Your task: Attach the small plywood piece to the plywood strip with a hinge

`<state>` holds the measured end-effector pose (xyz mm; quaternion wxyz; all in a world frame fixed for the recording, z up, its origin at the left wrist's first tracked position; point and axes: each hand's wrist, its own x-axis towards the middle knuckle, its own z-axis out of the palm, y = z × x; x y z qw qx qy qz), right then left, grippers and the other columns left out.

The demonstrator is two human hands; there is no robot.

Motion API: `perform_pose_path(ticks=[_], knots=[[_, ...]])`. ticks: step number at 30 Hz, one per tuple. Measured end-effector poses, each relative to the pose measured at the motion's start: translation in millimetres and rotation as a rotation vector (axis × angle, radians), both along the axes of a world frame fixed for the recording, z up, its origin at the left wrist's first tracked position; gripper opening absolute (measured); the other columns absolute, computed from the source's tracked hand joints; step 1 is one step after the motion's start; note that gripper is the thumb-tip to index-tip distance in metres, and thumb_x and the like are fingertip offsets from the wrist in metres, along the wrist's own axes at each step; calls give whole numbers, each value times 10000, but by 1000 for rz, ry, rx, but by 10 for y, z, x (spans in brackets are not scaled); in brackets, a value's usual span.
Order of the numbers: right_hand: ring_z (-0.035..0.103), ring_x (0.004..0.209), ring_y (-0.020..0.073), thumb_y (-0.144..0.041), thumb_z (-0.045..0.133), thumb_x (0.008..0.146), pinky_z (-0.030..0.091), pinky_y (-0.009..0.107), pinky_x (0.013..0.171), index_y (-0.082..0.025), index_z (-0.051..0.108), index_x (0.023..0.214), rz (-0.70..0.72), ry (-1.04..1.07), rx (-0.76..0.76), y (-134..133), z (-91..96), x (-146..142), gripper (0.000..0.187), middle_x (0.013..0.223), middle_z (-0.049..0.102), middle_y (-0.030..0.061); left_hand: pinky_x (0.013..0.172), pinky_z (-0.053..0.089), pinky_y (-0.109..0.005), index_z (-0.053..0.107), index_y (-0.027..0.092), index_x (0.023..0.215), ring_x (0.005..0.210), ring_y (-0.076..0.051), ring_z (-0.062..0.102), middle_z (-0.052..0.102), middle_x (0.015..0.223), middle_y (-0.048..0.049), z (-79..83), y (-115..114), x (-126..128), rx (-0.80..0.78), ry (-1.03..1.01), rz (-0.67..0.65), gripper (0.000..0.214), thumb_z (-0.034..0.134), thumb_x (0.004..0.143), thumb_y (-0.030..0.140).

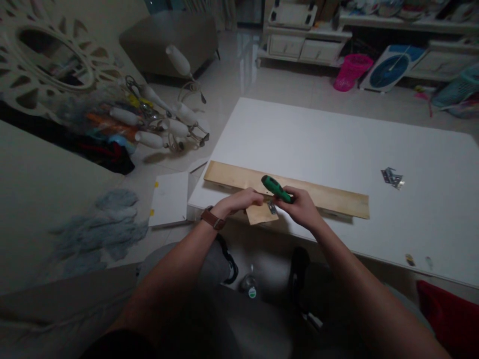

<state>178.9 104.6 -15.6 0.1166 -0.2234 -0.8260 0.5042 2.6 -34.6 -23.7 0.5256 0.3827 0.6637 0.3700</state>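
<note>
A long wooden plank lies along the near side of the white table. Against its near edge is a small wooden board that juts out over the table edge. My left hand is closed on that board, with its fingertips partly hidden. At the board's right side sits a small metal hinge. My right hand grips a screwdriver with a green and black handle. The handle tilts up to the left, and its tip is hidden from view.
Several metal hinges lie in a pile on the table's right. Small items rest near its front edge. A white box stands left of the table. On the floor are a lamp and grey cloth; a pink basket stands behind.
</note>
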Motion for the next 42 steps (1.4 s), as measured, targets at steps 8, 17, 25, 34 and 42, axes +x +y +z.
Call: perform_pose_path(ticks=[8,17,25,34,42], knots=[[573,664,172,-385,766,726,424,324,669,-190,754,750,-173,34,-48,59,121,167,196,696,692,7,753,399,-326,509,198,573,733,-182,457,535,667,0,123,20,40,39,-11,-18,105,544,665,232],[560,673,180,-472,809,708,420,331,691,-169,761,762,-291,-5,-127,-23,-89,321,312,687,680,12,695,333,-318,483,192,554,719,-168,410,493,664,4,66,120,192,57,55,-110,130,540,668,219],[597,688,201,-522,758,768,420,332,697,-161,786,783,-204,-98,-154,-56,-119,349,363,719,731,43,649,280,-314,509,189,573,673,-147,364,447,643,13,8,98,203,52,35,-197,221,569,742,318],[651,727,218,-439,689,809,461,331,724,-168,798,846,-212,-10,42,-54,-52,407,295,772,760,51,606,275,-312,587,187,631,638,-145,420,527,641,4,53,103,197,-41,84,-179,261,614,797,386],[612,702,194,-444,692,834,420,300,676,-161,794,880,-178,-28,65,-163,-136,509,305,732,712,24,555,230,-323,615,189,654,562,-136,376,479,594,18,107,102,269,-117,88,-225,247,639,794,392]])
